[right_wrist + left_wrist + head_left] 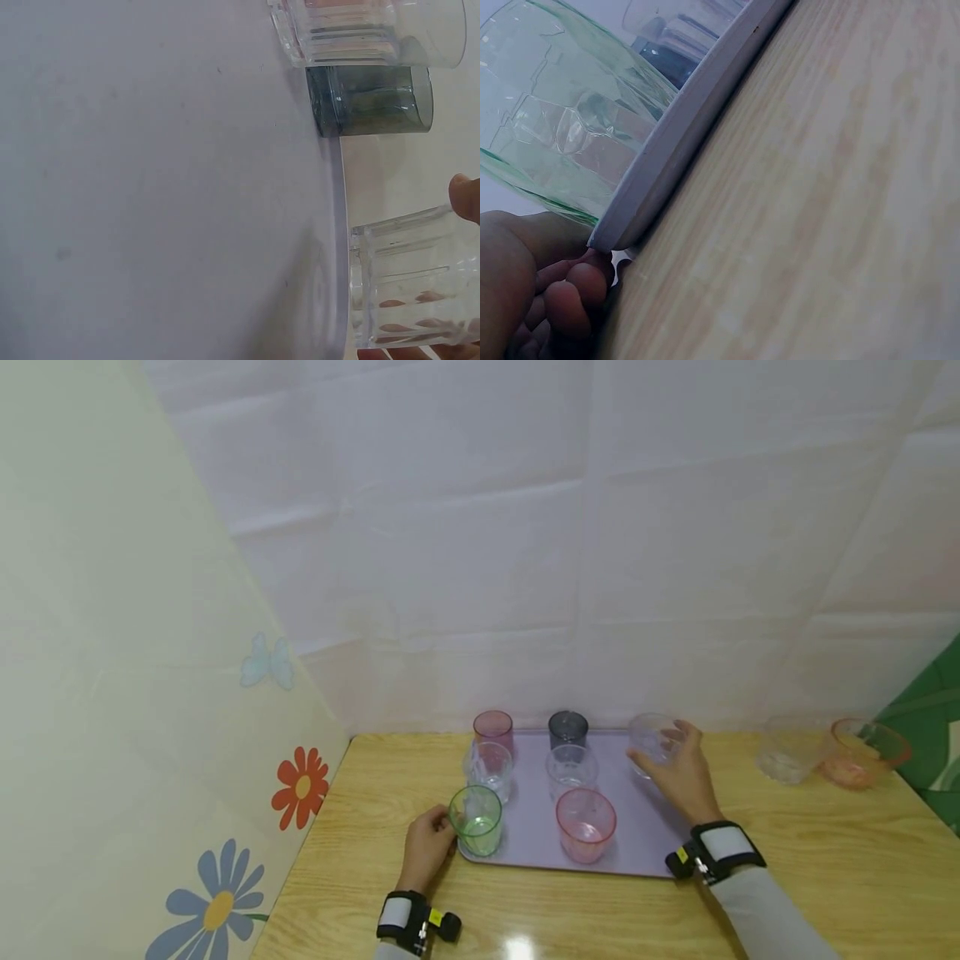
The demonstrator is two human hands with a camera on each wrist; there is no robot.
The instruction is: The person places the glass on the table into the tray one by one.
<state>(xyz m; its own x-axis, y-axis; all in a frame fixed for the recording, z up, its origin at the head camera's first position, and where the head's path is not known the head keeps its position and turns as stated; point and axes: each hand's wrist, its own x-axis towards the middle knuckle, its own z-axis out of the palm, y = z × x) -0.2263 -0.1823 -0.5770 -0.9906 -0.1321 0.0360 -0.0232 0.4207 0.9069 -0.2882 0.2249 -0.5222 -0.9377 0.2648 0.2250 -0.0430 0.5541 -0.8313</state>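
My right hand (686, 781) holds a clear glass (651, 742) over the far right part of the lilac tray (528, 839). Its thumb and fingers lie on opposite sides of the glass, whose base is close to the tray's rim in the right wrist view. At the tray's near left corner, my left hand (429, 842) pinches the edge, thumb at the rim and fingers curled beneath, as the left wrist view shows. Right beside that thumb stands a green glass (562, 127) on the tray. A pink glass (587, 839) stands near the tray's front edge.
Farther back on the tray are a red glass (492, 729), a dark grey glass (567, 728) and two clear ones. To the tray's right, a clear glass (782, 764) and an orange glass bowl or cup (855, 768) stand on the wooden table (810, 868). A white-covered wall rises behind.
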